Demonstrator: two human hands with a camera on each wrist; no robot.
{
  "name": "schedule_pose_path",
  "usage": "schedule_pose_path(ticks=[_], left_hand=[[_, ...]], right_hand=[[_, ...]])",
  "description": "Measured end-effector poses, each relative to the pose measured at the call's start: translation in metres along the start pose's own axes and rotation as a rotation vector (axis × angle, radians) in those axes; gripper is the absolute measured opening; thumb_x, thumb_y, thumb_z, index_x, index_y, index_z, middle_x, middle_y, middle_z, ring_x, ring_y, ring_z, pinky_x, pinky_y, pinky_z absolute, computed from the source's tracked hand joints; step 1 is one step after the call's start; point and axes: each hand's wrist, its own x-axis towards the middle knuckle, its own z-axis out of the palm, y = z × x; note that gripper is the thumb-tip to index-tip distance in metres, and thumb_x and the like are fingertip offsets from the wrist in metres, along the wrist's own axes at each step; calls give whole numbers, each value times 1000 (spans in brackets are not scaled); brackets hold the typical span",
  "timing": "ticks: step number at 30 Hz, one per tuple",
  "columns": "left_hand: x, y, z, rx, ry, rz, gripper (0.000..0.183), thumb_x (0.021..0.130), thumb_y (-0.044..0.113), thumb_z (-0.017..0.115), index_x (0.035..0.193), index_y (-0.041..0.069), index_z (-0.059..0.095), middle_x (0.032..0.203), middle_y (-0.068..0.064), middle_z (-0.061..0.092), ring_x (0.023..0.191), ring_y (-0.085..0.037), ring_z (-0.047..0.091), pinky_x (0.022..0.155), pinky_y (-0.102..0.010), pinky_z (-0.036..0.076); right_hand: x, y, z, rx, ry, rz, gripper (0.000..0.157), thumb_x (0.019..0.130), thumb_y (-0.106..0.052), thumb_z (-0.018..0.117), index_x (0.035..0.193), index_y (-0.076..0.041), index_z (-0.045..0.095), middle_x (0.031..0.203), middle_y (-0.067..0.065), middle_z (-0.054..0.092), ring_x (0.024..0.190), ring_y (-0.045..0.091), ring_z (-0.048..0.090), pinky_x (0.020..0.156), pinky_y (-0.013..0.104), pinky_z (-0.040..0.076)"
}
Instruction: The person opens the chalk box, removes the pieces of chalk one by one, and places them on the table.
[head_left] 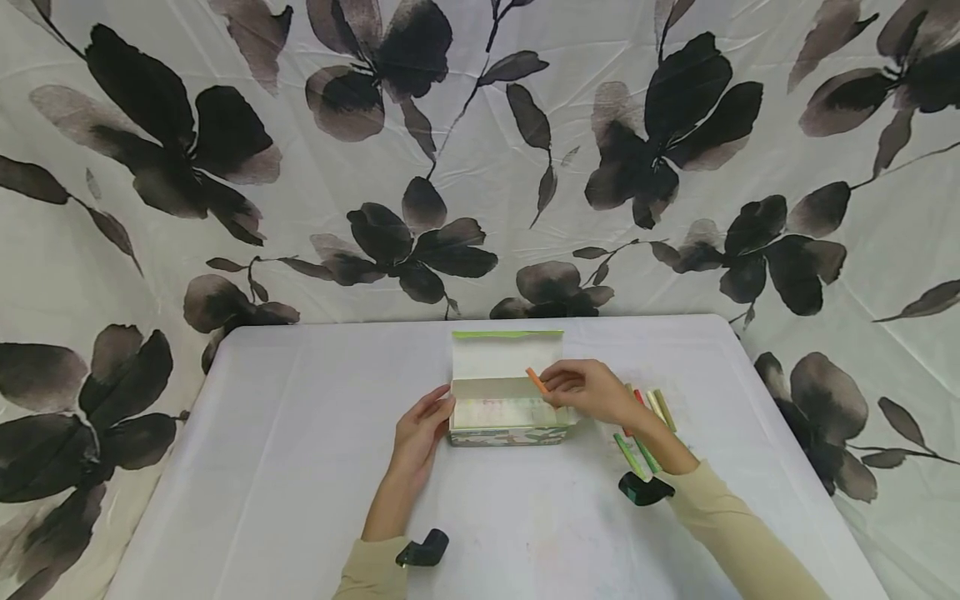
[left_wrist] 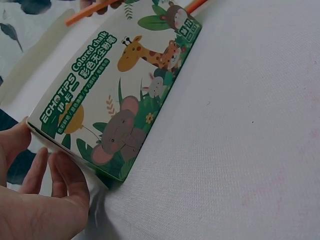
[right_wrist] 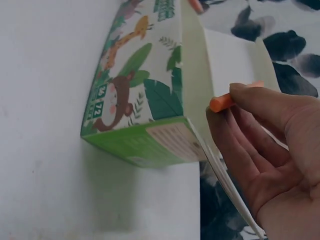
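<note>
A cardboard box of colored chalk [head_left: 510, 437] stands on the table with its lid [head_left: 507, 357] raised at the back. Animal drawings cover its front in both wrist views. My left hand [head_left: 420, 437] holds the box's left end, thumb near the upper corner and bent fingers against the end. Between thumb and fingertips, my right hand [right_wrist: 280, 145] pinches an orange chalk stick [right_wrist: 220, 102] above the right part of the box opening. The head view shows a pale, pink-marked surface inside the box; its depth is hard to tell.
Several chalk sticks [head_left: 626, 450], green, red and yellowish, lie right of the box, partly hidden under my right forearm. A white cloth covers the table [head_left: 300, 467]. Behind it hangs a flower-printed curtain [head_left: 525, 242]. An end flap [right_wrist: 227, 180] sticks out at the box's right.
</note>
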Motion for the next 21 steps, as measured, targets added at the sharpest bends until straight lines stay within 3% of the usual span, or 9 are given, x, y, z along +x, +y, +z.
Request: schedule_pose_path(ticks=[9, 21], left_hand=[[-2, 1, 1, -11, -6, 0, 43, 96, 10, 73, 137, 2, 63, 105, -1, 65, 96, -14, 61, 81, -21, 53], [-1, 1, 1, -5, 1, -3, 43, 96, 10, 73, 137, 2, 63, 106, -2, 65, 94, -12, 62, 82, -22, 54]], right_hand=[[-24, 1, -29, 118, 36, 79, 37, 95, -12, 75, 129, 1, 65, 116, 18, 70, 103, 26, 70, 84, 36, 60], [-54, 10, -58, 46, 142, 146, 39, 95, -19, 77, 127, -1, 66, 116, 16, 71, 102, 17, 71, 86, 30, 58]])
